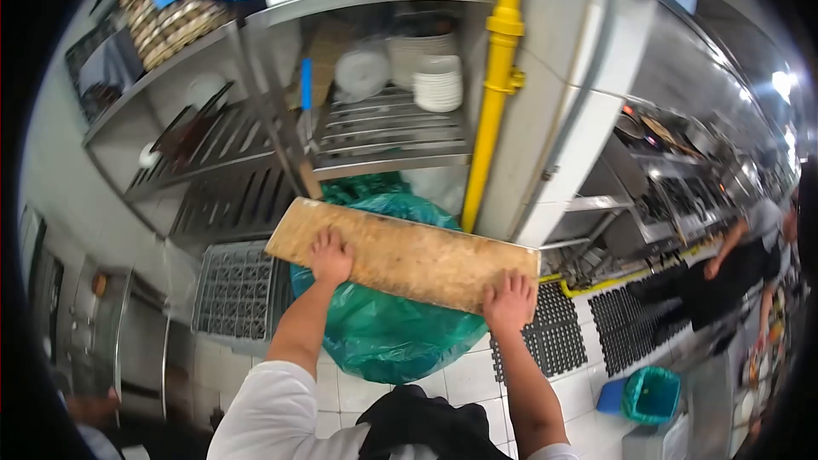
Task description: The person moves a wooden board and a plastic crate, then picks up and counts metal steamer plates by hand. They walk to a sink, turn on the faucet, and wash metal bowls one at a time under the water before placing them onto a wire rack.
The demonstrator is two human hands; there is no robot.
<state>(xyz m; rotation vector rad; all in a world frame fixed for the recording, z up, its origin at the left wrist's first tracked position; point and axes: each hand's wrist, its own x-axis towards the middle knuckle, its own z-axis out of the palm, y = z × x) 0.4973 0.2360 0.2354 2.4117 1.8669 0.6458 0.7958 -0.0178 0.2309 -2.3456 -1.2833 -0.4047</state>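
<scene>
A long worn wooden board (409, 260) lies across the top of a large bin lined with a green plastic bag (392, 332). My left hand (331, 257) rests flat on the board's left part, fingers spread. On the right end, near the front edge, my right hand (509, 300) lies with its fingers apart. Neither hand is wrapped round anything. The bin under the bag is hidden.
Metal shelving (392, 162) with stacked white plates (437, 83) stands behind the board. A yellow pipe (492, 102) runs beside a pillar. Grey racks (232, 294) are at left. At right are black mats (545, 336), a blue bin (652, 393) and another person (724, 277).
</scene>
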